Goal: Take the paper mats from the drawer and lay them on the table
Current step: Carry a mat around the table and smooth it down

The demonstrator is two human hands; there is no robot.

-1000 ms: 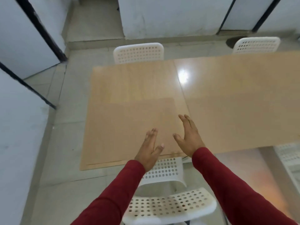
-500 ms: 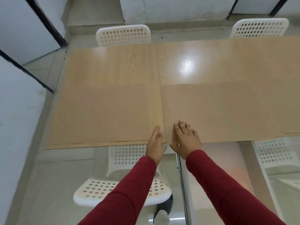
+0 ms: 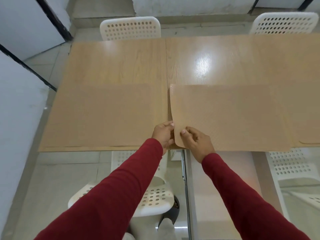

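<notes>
The right hand pinches the near left corner of the right paper mat, thumb on top and fingers curled under the edge. The left hand grips that same edge just beside it, its fingers bent round the paper. Half a second ago both hands lay flat on the desk; now the corner is lifted and the left edge curls upward. That suggests this mat is being shifted or straightened, not left as laid. It is thin, tan kraft-like paper with rounded corners, close to the wood in colour. The left paper mat lies flat beside it, apart across the desk's seam.
</notes>
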